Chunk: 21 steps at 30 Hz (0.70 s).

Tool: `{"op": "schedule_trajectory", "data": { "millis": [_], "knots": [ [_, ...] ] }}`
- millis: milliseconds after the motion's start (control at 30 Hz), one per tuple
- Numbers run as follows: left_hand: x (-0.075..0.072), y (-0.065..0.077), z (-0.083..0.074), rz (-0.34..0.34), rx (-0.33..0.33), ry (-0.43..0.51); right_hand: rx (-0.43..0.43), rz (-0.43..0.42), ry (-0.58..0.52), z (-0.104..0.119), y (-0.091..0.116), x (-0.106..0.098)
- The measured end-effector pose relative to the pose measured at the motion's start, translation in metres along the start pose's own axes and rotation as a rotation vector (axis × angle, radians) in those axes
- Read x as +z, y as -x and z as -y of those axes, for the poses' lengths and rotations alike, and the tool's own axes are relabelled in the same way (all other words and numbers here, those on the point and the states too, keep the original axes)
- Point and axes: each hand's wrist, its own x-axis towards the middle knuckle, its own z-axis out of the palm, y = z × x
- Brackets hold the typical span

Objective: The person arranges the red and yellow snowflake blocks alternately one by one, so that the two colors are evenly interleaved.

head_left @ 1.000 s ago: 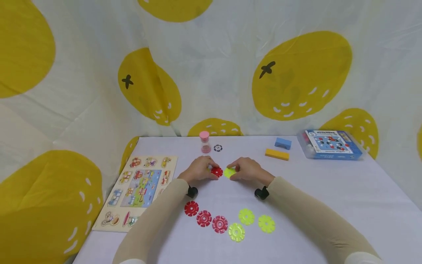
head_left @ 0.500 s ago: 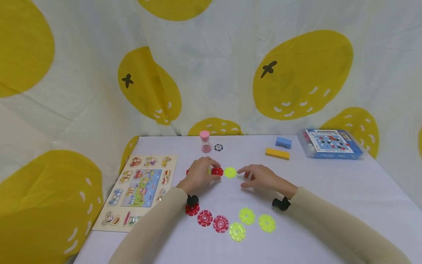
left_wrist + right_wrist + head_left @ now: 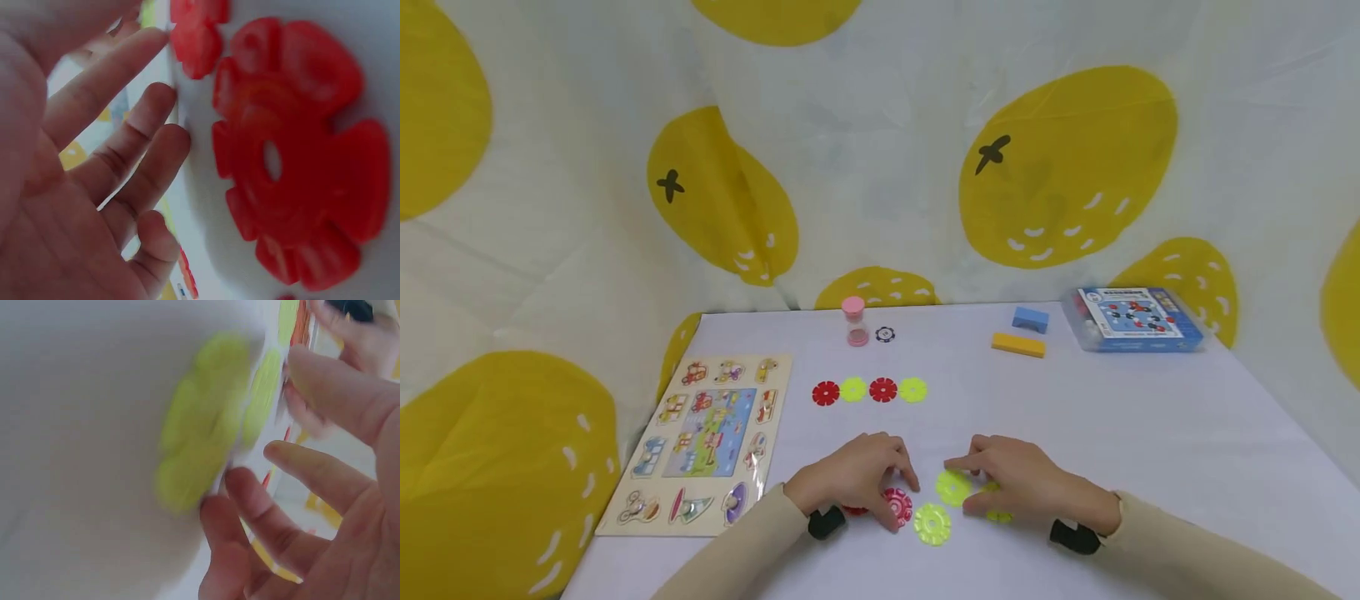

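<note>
My left hand [image 3: 867, 477] hovers over the near red snowflake discs, fingers spread and loosely bent. One red disc [image 3: 898, 506] shows between thumb and fingers; others are partly hidden under the hand. In the left wrist view a large red disc [image 3: 294, 156] lies beside the fingers, with nothing gripped. My right hand [image 3: 1030, 482] reaches over the yellow-green snowflake discs. Its index fingertip is right at the edge of one yellow-green disc [image 3: 953, 488], while another is partly covered by the hand. A third yellow-green disc [image 3: 932, 525] lies between the hands.
Farther back, red discs [image 3: 825, 393] and yellow-green discs [image 3: 913, 390] alternate in a row. A picture puzzle board [image 3: 707, 442] lies left. Behind stand a pink hourglass [image 3: 855, 322], poker chip [image 3: 885, 334], blue block [image 3: 1030, 319], yellow block [image 3: 1018, 345] and boxed set [image 3: 1137, 320].
Both hands have left the back row and come nearer to the loose discs in front. The right hand let go of the yellow-green disc at the row's right end.
</note>
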Motion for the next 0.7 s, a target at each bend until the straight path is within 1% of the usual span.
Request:
{"op": "schedule_trajectory", "data": {
  "millis": [67, 167, 267, 400, 533, 700],
  "knots": [
    [0.001, 0.002, 0.0, -0.013, -0.006, -0.001, -0.023, -0.023, 0.049, 0.008, -0.004, 0.005],
    [0.003, 0.002, 0.0, -0.024, -0.017, -0.009, -0.033, -0.042, 0.073, 0.016, -0.01, 0.008],
    [0.003, 0.003, 0.0, -0.04, -0.018, -0.035, 0.015, -0.038, 0.049, 0.018, -0.015, 0.008],
    [0.004, 0.01, -0.001, -0.077, -0.009, -0.055, 0.088, -0.027, 0.004, 0.016, -0.017, 0.008],
    [0.006, 0.017, 0.001, -0.098, -0.031, -0.048, 0.104, -0.028, -0.029, 0.011, -0.017, 0.008],
    [0.008, 0.019, 0.004, -0.133, -0.064, -0.008, 0.101, -0.008, -0.08, 0.009, -0.022, 0.006]
  ]
}}
